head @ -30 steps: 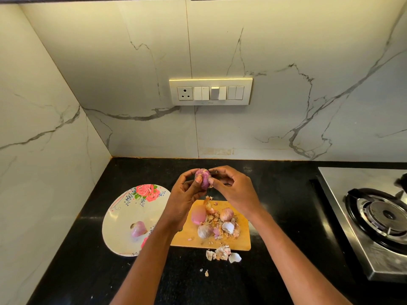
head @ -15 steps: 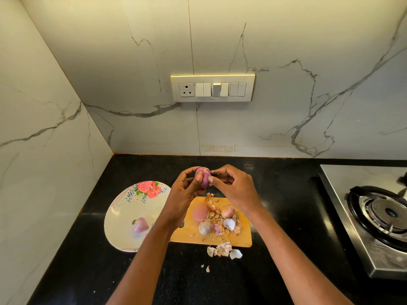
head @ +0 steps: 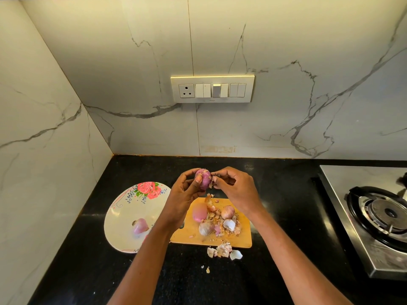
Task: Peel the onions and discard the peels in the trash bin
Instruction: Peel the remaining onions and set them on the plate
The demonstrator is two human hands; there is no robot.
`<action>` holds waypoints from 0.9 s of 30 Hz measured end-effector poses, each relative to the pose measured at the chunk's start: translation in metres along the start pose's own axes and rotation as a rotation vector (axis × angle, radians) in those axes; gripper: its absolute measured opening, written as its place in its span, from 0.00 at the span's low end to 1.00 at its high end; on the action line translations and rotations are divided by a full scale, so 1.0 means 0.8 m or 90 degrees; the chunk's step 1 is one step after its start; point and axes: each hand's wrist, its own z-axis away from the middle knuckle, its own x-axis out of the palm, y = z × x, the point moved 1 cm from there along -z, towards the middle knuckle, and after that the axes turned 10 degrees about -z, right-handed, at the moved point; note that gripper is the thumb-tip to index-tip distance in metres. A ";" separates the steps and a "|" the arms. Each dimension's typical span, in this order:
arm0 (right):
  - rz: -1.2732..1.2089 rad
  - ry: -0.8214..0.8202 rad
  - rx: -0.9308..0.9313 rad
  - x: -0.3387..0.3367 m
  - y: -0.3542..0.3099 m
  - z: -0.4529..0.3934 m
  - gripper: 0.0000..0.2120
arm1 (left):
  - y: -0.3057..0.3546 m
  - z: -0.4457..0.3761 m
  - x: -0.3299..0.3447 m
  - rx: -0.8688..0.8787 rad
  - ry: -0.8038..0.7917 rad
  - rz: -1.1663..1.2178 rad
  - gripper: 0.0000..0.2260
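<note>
Gripping onion (head: 203, 178) upright, left hand (head: 184, 195); right hand (head: 236, 190) pinching peel.

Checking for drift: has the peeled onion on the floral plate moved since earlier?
No. The pink peeled onion lies at the same spot on the white floral plate, near its front edge.

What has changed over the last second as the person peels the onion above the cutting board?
Little: the right hand has pulled a flake of skin slightly off the onion, which the left hand still grips. Cutting board, peels and plate are unchanged.
</note>
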 end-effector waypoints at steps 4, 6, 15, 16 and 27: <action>-0.023 -0.019 0.022 0.000 -0.002 -0.003 0.09 | 0.002 -0.001 -0.001 0.007 0.004 -0.008 0.20; -0.006 -0.014 0.013 0.001 -0.005 -0.003 0.10 | 0.004 -0.002 -0.001 0.017 0.006 -0.018 0.20; -0.120 -0.019 0.065 0.000 0.003 0.000 0.06 | -0.001 -0.001 -0.001 0.010 -0.001 -0.023 0.21; -0.132 -0.018 0.069 -0.001 0.003 0.000 0.06 | -0.002 -0.001 0.000 0.008 -0.003 -0.022 0.21; -0.189 -0.026 0.082 0.005 0.000 0.000 0.11 | 0.001 0.002 -0.001 0.005 0.008 0.005 0.21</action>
